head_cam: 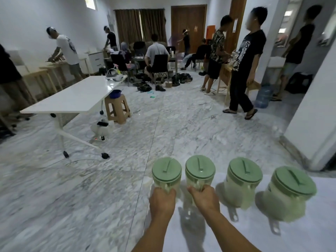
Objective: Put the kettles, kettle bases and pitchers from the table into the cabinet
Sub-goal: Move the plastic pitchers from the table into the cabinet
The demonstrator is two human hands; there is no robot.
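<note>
Several pale green pitchers with green lids stand in a row on the white table (254, 233) in front of me. My left hand (162, 200) grips the handle of the leftmost pitcher (166, 171) at the table's left edge. My right hand (204, 197) grips the handle of the second pitcher (200, 168). Two more pitchers, one (243, 179) in the middle right and one (291, 190) at the far right, stand untouched with their handles toward me. No cabinet, kettle or kettle base is in view.
A marble floor (91, 188) stretches to the left and ahead. A white folding table (72, 99) on wheels and a brown stool (117, 110) stand ahead left. Several people stand or sit across the room. A white wall corner (312, 124) is at the right.
</note>
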